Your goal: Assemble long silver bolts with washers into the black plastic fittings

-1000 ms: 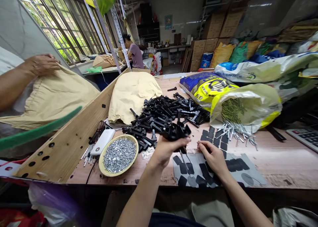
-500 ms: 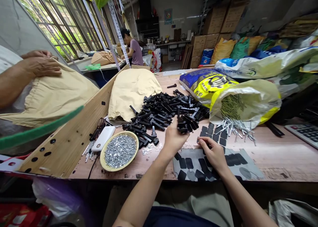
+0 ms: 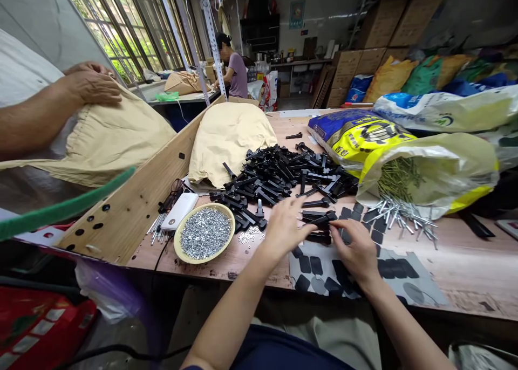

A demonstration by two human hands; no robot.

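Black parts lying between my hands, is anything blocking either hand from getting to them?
Nothing visible does: the left hand is at one end of the black parts and the right hand at the other. The yellowish bowl stands off to the left, out of the way.

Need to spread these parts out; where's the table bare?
Barest: table right of the grey sheet and metal rods. Smaller: between cream bag and blue-yellow sack, around one stray part. Crowded: from bowl through black heap to the rods.
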